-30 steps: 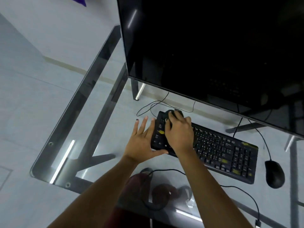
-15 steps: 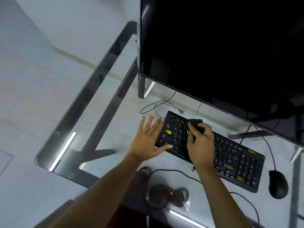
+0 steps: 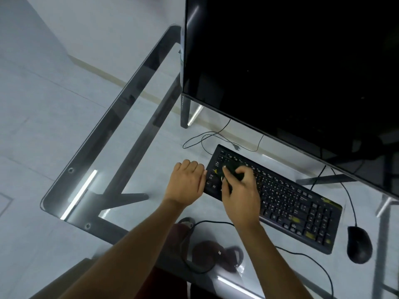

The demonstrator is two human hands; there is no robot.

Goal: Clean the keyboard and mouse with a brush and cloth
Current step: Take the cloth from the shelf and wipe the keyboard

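Note:
A black keyboard (image 3: pixel 287 203) with yellow smudges lies slanted on the glass desk (image 3: pixel 121 160). My right hand (image 3: pixel 240 195) presses a dark green cloth (image 3: pixel 233 168) onto the keyboard's left end, fingers closed over it. My left hand (image 3: pixel 186 183) rests on the glass against the keyboard's left edge, fingers curled under, holding nothing. A black mouse (image 3: pixel 359 244) sits to the right of the keyboard, cable running back. No brush is in view.
A large dark monitor (image 3: pixel 291 67) stands right behind the keyboard, its stand leg (image 3: pixel 185 111) at the left. Thin cables (image 3: pixel 207 139) lie behind and in front of the keyboard. Feet in sandals (image 3: pixel 207 253) show through the glass.
My right hand has slid the cloth from mid-keyboard back toward the left end. My left hand's fingers, spread flat before, are now curled, and it has moved off the keyboard edge.

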